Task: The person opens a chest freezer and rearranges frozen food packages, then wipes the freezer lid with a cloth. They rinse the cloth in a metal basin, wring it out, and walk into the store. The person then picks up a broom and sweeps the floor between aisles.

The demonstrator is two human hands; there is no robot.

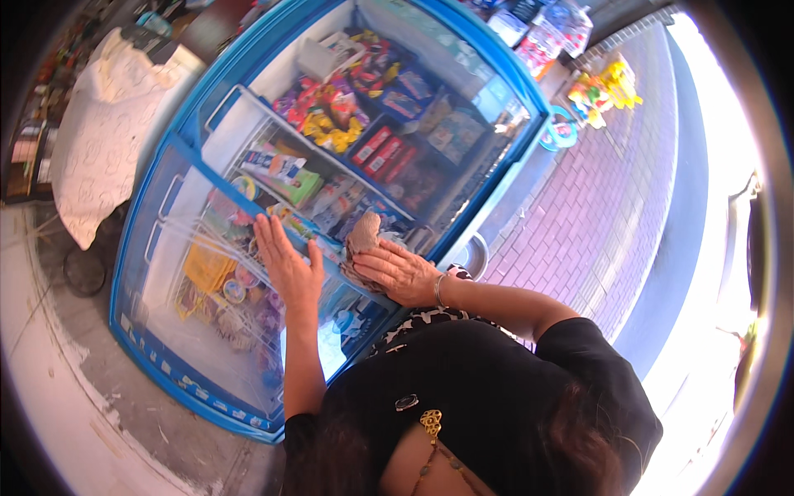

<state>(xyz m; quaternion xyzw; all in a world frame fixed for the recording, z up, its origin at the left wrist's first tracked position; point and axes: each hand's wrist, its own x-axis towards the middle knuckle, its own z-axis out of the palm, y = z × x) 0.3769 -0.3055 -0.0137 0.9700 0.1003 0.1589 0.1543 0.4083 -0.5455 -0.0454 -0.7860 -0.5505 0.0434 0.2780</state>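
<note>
Before me stands a chest freezer with a blue frame (180,118) and sliding glass lids. My right hand (400,273) presses on a crumpled brown cloth (366,239), which lies on the glass near the freezer's front edge. Flat on the lid beside the blue middle bar rests my left hand (288,263), its fingers extended and holding nothing. Under the glass are colourful wrapped packages (335,111), red boxes (384,155), a yellow package (208,263) and wire baskets (267,133).
A cream patterned cloth cover (118,118) drapes over something at the left. Bagged goods (552,34) and yellow toys (614,87) sit beyond the freezer's right side. A round metal basin (474,254) is close to my right arm. Purple paving (533,229) runs along the right.
</note>
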